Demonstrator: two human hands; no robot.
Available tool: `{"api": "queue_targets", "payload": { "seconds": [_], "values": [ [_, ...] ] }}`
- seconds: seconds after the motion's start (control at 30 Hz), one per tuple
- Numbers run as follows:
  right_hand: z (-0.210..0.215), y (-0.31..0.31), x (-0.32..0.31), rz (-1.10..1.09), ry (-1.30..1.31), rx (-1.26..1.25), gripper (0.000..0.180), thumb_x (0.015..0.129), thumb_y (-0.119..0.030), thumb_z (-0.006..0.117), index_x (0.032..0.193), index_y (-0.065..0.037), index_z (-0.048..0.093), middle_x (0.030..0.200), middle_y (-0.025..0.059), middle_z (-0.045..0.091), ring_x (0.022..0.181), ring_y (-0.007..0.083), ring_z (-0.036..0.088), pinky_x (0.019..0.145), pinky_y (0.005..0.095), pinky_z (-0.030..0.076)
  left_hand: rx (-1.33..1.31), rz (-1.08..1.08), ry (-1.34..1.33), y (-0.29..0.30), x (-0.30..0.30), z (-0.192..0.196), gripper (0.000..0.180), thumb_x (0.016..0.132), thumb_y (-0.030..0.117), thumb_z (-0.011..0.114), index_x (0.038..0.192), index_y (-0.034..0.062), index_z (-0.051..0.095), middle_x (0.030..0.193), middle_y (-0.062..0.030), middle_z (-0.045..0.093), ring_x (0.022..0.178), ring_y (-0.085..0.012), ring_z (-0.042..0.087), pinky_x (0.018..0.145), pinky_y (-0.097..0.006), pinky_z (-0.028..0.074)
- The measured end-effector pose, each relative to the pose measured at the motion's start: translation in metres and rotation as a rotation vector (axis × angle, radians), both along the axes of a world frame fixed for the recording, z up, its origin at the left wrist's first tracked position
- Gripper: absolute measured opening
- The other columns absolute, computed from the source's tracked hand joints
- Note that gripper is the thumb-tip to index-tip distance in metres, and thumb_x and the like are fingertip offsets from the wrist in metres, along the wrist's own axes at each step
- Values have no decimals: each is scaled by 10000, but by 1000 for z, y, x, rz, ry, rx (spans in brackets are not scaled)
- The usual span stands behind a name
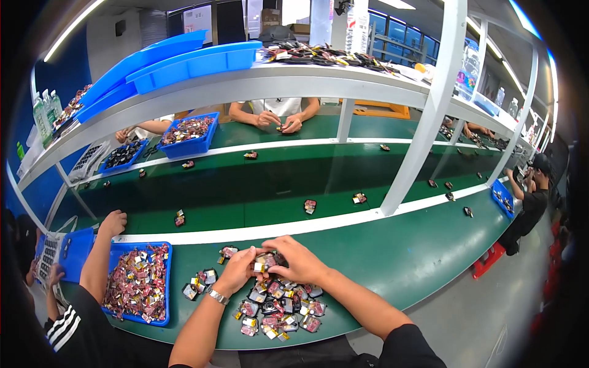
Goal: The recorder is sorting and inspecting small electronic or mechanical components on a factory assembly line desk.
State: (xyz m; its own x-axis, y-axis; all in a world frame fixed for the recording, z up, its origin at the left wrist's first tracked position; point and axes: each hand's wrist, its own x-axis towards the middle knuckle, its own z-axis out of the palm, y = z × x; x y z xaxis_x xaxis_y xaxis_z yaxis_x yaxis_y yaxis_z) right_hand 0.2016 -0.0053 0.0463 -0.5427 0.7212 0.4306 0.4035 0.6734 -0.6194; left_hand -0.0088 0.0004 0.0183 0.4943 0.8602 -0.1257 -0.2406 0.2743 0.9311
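Pile [279, 313]: small dark-edged units with yellow tabs, heaped on the green bench [392, 257], just nearer than the hands.
Work: judging by the grip, one unit is being handled or checked; the exact action is too small to tell.
Next move: seems to call for a steady hold and light fingertips around the yellow tab.
Unit [262, 264]: between both hands, by the pile's far edge, touching fingers of each.
Left hand [239, 271]: pinching the unit from its left side.
Right hand [296, 260]: arched over, thumb and fingertips closing on the unit's right side.
Strays [200, 282]: a few units left of the left hand.
Tray [169, 273]: blue, filled with reddish pieces, farther left.
Belt [264, 181]: dark green, beyond a white rail [159, 237], units scattered along it.
Co-worker's hands [279, 122]: across the belt, around a small piece.
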Motion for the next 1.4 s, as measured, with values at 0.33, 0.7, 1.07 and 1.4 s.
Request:
{"api": "queue_targets", "payload": {
  "seconds": [0.33, 0.7, 1.07, 1.4],
  "values": [
    [-29, 135, 176, -1170, -337, -32, 485, 736, -5, 573, 1211, 41, 485, 1157, 265, 533, 1110, 442, 499, 951, 479, 429, 92, 71, 51, 6, -7, -11, 321, 1016, 194, 434, 1184, -39, 578, 816, -52, 596, 712, -170, 645, 602, -244, 503],
    [-48, 124, 187, -995, -93, 73, 476, 750, -35, 683, 1201, 20, 539, 939, 181, 662, 924, 325, 630, 845, 418, 490, 71, 96, -18, 9, -5, -14, 313, 1023, 157, 405, 1246, -28, 524, 865, -68, 594, 815, -212, 660, 697, -303, 543],
    [-15, 15, 77, -167, -317, -133, 542, 748, -26, 624, 1281, -57, 534, 1228, 131, 586, 1119, 320, 513, 998, 397, 415, 42, 138, -187, 7, -2, -7, 349, 1012, 159, 412, 1321, -5, 418, 1244, -203, 556, 1091, -321, 605, 940, -457, 506],
    [1, 1, -26, -223, 31, 258, 307, 802, -119, 657, 1098, -43, 628, 1085, 97, 603, 967, 285, 594, 831, 370, 502, 25, 88, -290, 3, -4, -15, 338, 984, 50, 411, 1321, 53, 397, 1256, -128, 541, 1178, -216, 534, 1020, -407, 434]
  ]
}}
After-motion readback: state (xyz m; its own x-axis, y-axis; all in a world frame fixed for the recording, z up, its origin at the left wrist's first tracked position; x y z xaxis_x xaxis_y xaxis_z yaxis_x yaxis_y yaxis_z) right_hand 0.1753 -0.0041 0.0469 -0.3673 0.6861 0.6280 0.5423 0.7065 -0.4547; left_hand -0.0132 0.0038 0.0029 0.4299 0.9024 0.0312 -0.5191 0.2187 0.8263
